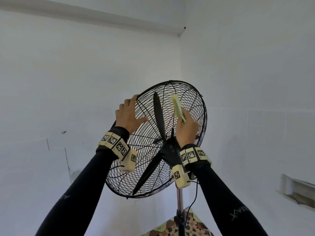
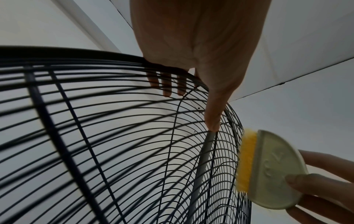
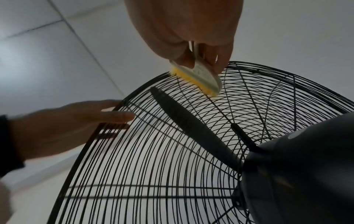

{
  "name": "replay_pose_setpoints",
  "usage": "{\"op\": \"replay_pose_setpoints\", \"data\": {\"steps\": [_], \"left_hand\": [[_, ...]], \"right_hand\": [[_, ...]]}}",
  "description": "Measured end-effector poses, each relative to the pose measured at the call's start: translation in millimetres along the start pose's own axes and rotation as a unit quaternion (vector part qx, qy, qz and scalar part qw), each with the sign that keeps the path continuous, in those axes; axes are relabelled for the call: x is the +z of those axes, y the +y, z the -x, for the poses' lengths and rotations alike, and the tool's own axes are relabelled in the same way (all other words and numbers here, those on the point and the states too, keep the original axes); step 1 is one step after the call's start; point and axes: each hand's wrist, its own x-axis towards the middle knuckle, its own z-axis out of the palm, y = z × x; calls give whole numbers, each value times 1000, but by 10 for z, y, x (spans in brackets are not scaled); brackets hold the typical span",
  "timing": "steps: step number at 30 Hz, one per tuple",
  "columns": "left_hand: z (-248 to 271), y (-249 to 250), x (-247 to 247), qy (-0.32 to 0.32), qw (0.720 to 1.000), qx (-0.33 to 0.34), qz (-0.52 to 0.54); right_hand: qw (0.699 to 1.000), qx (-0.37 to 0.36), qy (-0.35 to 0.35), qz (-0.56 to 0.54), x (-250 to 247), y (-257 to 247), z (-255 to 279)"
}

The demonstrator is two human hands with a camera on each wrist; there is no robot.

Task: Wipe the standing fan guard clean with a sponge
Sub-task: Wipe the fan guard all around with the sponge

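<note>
Nearest my head camera, both my dark sleeves (image 1: 81, 189) reach upward, each wrist wrapped in a band of coded markers (image 1: 117, 147). Just past them, my left hand (image 1: 130, 114) grips the black wire fan guard (image 1: 203, 116) at its upper left rim: the fingers curl over the rim to the far side (the left wrist view shows them through the wires), while the thumb lies straight along the near face. My right hand (image 1: 186, 129) pinches the sponge (image 1: 178, 108) between thumb and fingers, holding it by its pale green plastic back. The yellow scrubbing side (image 3: 193, 82) is pressed against the guard wires in the upper part of the cage, right of the upright fan blade (image 1: 158, 111). Inside the guard the blades meet at the hub, and the dark motor housing (image 3: 298, 166) sits behind it, close to my right wrist. The fan head is tilted and stands on a chrome pole (image 1: 179, 200), with a black cable (image 1: 194, 200) hanging beside it. Below that a patterned cloth (image 1: 172, 229) shows. Farthest off are the white walls and their corner (image 1: 180, 65).
</note>
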Motion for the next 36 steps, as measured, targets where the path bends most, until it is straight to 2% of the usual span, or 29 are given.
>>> {"op": "replay_pose_setpoints", "data": {"steps": [7, 9, 12, 14, 17, 20, 22, 26, 28, 30, 34, 36], "left_hand": [[-22, -41, 11, 3, 1000, -2, 3], [-21, -29, 13, 3, 1000, 2, 5], [-18, -16, 7, 3, 1000, 7, 6], [-13, -11, 11, 2, 1000, 3, 2], [-16, -17, 7, -2, 1000, -3, 2], [-3, -41, 17, 5, 1000, 1, -2], [19, -38, 29, 11, 1000, 9, -6], [47, -1, 15, 11, 1000, 16, -5], [55, -1, 7, 11, 1000, 13, -2], [56, -11, 4, 9, 1000, 7, 0], [46, -44, 10, 8, 1000, 2, 4], [47, -33, 7, 9, 1000, 8, 4]], "right_hand": [[990, -62, -121, -23, 5, -143, 416], [994, -13, -93, -60, -54, -109, 309], [996, 37, 31, -69, -84, -17, 99], [998, 39, 38, -40, -24, 11, 75], [1000, 17, -1, -19, 91, 8, 229], [996, -15, -80, -44, 97, -2, 458], [993, -4, -95, -71, 45, -4, 507], [990, 74, 47, -109, 23, 20, 311], [992, 72, 63, -77, 48, 11, 235], [997, 53, 26, -40, 92, -21, 271], [995, -20, -98, -30, 85, -60, 535], [993, -16, -114, -39, 23, -43, 540]]}}
